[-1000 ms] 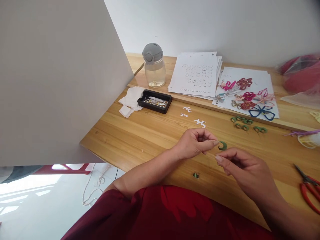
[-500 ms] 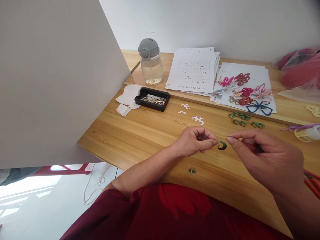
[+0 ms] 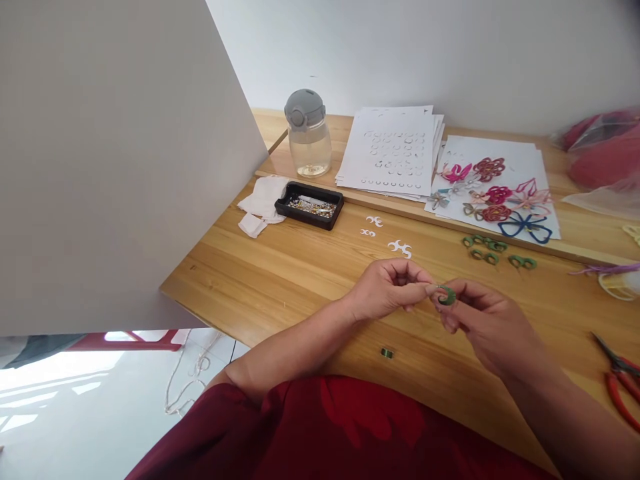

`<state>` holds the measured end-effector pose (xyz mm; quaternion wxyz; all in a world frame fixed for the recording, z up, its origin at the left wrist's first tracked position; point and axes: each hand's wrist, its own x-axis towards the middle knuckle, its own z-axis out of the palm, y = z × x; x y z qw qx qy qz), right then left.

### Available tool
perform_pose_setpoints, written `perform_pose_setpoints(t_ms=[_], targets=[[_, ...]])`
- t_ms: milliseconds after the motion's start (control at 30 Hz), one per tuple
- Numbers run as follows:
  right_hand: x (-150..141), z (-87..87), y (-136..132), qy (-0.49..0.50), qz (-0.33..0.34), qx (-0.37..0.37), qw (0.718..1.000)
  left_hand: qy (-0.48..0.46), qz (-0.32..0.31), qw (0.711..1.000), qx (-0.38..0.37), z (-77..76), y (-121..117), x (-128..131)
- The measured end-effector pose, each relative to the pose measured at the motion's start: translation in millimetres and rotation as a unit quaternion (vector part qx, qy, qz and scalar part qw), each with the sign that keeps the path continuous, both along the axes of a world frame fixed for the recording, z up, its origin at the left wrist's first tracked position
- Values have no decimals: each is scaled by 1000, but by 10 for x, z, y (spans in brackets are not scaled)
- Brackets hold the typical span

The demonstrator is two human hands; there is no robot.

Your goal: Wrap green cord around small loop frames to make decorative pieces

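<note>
Pinching green curl (image 3: 447, 295) between both hands' fingers (image 3: 429, 289); no writing legible.

My fingertips cover most of the little green curl (image 3: 447, 295), so I can't tell its full shape or whether my right hand (image 3: 480, 323) actually pinches it or just touches it. The red-handled pliers (image 3: 617, 392) at 4 o'clock run off the right edge. Same for the pink bag (image 3: 605, 157) at 2 o'clock, which is cut off and blurry. The bits in the black tray (image 3: 310, 203) at 11 o'clock are too tiny to make out. The small green spool (image 3: 387, 353) by my left forearm is too small to read.
</note>
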<state>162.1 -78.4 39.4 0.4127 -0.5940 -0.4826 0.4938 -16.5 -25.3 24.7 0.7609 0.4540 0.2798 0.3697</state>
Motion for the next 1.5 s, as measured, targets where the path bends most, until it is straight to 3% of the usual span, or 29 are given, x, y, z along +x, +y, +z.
perform_pose_setpoints(t_ms=[167,333,533,767,933,1067,1500], targets=[[-147,128,-281,-93,-9,34,995,3,47,999,16,-62,9,23],[-157,277,-380,-254,-31,130,958,20,58,998,17,-57,-1,26],[-67,274,-349,-362,-71,207,906,33,52,998,4,-31,2,26],[-41,223,-325,-408,-55,271,870,29,51,998,-4,-20,-2,30],[-63,319,-287,-412,-48,259,872,44,32,999,-2,-52,-1,30],[-68,394,-204,-391,-42,233,889,37,17,999,8,-57,-11,20],[16,361,63,-288,-14,184,940,34,-9,999,9,-22,-3,-6]])
